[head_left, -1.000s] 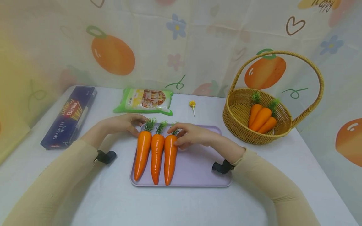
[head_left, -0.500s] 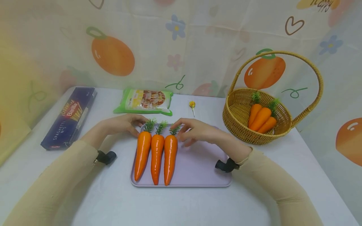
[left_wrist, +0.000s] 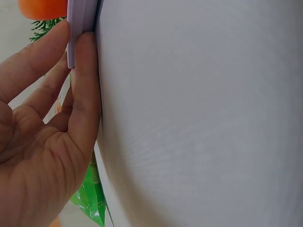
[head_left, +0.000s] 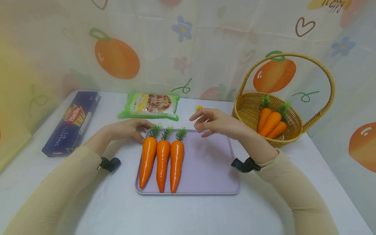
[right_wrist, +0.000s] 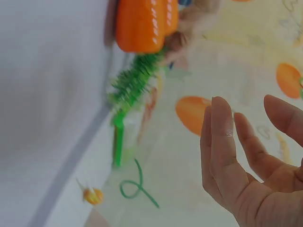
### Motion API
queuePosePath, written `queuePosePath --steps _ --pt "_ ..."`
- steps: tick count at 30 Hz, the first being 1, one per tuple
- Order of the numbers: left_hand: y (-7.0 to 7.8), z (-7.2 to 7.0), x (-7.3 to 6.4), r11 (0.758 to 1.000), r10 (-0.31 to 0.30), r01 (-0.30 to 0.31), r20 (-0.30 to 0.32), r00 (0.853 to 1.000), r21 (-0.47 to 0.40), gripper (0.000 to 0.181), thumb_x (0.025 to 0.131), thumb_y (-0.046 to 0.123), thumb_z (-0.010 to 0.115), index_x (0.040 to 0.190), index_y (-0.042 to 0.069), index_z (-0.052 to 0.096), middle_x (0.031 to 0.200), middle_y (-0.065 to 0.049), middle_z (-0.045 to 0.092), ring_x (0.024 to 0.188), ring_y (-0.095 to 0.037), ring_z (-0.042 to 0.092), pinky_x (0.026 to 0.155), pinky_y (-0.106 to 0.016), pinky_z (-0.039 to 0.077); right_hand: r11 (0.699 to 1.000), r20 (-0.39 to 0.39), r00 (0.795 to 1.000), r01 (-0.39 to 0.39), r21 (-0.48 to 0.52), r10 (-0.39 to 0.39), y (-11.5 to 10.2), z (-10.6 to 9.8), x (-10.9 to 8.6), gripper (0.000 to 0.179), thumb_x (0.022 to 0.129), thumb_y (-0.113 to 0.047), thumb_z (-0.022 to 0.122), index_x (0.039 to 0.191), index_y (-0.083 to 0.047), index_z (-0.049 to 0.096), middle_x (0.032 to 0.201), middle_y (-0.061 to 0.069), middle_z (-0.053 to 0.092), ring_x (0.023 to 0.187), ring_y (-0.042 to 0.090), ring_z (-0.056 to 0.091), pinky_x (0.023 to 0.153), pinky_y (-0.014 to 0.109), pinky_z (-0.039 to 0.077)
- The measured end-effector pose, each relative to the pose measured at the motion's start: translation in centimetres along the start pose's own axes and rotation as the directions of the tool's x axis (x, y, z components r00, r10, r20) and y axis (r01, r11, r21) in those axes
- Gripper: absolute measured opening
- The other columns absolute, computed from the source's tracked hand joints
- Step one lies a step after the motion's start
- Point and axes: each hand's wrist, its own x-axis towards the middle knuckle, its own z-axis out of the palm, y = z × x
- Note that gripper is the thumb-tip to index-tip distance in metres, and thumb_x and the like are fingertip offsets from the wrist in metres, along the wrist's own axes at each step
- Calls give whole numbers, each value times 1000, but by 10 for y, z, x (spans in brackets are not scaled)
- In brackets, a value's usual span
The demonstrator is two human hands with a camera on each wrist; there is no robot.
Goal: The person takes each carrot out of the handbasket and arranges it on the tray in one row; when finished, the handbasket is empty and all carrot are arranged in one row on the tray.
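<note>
In the head view, three toy carrots (head_left: 177, 166) with green leafy tops lie side by side on the left half of a lilac tray (head_left: 210, 173). My left hand (head_left: 126, 128) is at the tray's far left corner; the left wrist view shows the tray rim (left_wrist: 78, 28) pinched between thumb and fingers. My right hand (head_left: 221, 123) hovers over the tray's far right edge, fingers loosely bent and holding nothing. A yellow lollipop (head_left: 199, 107) lies just behind it, its stick hidden by the hand in the head view.
A wicker basket (head_left: 245, 114) with a tall handle stands at the right, several carrots (head_left: 270, 123) inside. At the back lies a green-edged food packet (head_left: 152, 105). A blue spaghetti box (head_left: 71, 122) lies far left. A printed curtain (head_left: 211, 49) hangs behind the table.
My right hand has let go of the rightmost carrot, risen and moved right, away from the carrots. My left hand has stayed at the tray corner.
</note>
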Motion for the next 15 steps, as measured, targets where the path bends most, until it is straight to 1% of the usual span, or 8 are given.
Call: queuePosePath --steps 2,7,12,15 --pt "1 0 0 1000 -3 3 -2 1000 5 68 81 11 70 144 5 46 139 -17 51 126 -29 46 110 -43 39 1000 -24 1000 6 1 -6 -2 -6 -3 35 94 -19 64 128 -12 58 118 14 59 102 27 62 89 40 59" --pt "1 1 0 1000 -6 6 -5 1000 2 68 81 10 71 144 5 46 139 -17 51 126 -30 45 111 -44 38 999 -74 997 33 22 -32 -6 -20 -11 35 94 -19 64 127 -8 58 120 14 58 104 24 63 91 39 58" --pt "1 1 0 1000 0 0 -5 1000 3 68 81 10 70 144 5 46 140 -18 51 127 -30 46 112 -46 37 997 -141 988 68 44 -62 -9 -34 -19 36 94 -17 64 128 -5 57 116 10 61 103 23 65 92 39 58" --pt "1 1 -1 1000 -4 4 -6 1000 6 68 81 11 70 144 6 46 141 -18 50 128 -30 45 114 -49 36 996 -178 982 76 48 -66 -11 -44 -24 36 95 -17 63 128 -8 57 115 7 62 105 23 64 92 37 58"
